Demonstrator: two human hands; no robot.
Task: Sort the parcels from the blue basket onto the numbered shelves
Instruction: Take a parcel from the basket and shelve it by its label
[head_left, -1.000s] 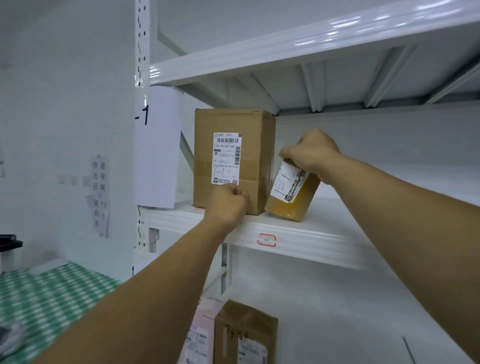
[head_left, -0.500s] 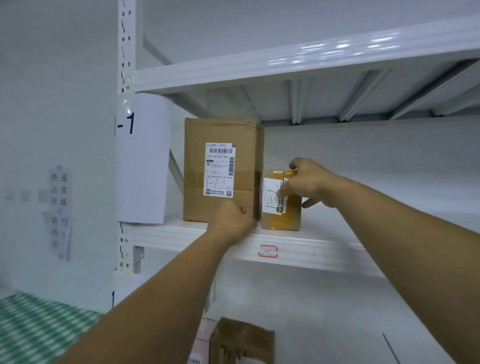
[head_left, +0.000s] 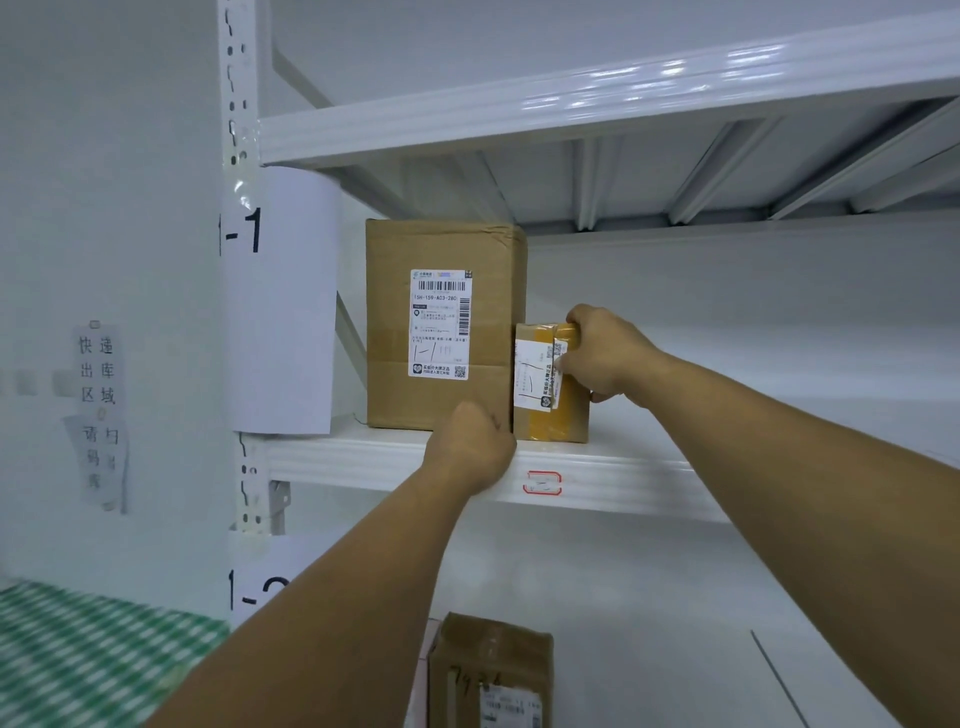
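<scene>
two hands reach up. the left hand (head_left: 470, 452) has fingers curled against the large box (head_left: 441, 332) at its lower right corner; grip unclear. the right hand (head_left: 605, 358) has fingers holding the small parcel (head_left: 553, 421), upright on the 1-1 shelf (head_left: 623, 470), touching the box.

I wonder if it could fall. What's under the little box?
The little box stands on the white shelf, beside the big box. The right hand grips it. Below that shelf another box shows. The little box's own underside is hidden.
</scene>
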